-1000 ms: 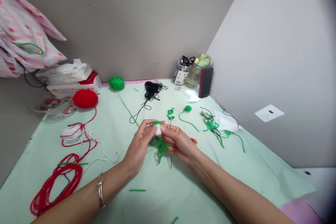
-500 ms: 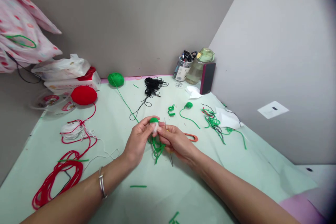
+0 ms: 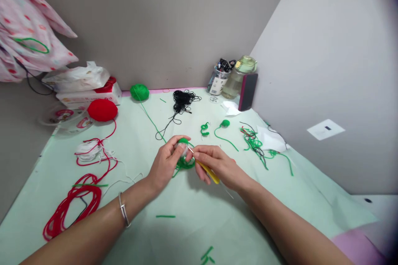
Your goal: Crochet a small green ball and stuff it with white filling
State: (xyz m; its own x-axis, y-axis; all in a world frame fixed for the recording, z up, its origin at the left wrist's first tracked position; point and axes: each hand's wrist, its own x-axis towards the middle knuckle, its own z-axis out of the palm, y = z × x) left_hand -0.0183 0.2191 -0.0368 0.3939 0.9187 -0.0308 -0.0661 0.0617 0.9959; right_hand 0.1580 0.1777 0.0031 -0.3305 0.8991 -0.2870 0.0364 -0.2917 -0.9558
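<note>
Between the fingers of my left hand (image 3: 164, 161) is a small green crocheted piece (image 3: 183, 141) with white stuffing (image 3: 180, 149) showing at its opening. My right hand (image 3: 217, 163) grips a crochet hook by its yellow handle (image 3: 209, 173), and the metal tip points at the stuffing. Whether the tip is inside or only touching it I cannot tell. Loops of green yarn (image 3: 186, 162) hang below the piece, and a strand leads back to the green yarn ball (image 3: 139, 92).
To the left lie a red yarn ball (image 3: 102, 110), a white yarn bundle (image 3: 88, 151) and a red yarn coil (image 3: 59, 211). Black cord (image 3: 184, 101) sits at the back. A small green ball (image 3: 225, 123) and tangled scraps (image 3: 253, 143) are on the right, before a phone (image 3: 248, 92).
My right hand has turned the crochet hook from upright to slanted, its tip now at the stuffing and the yellow handle in view. The right fingers have come off the crocheted piece.
</note>
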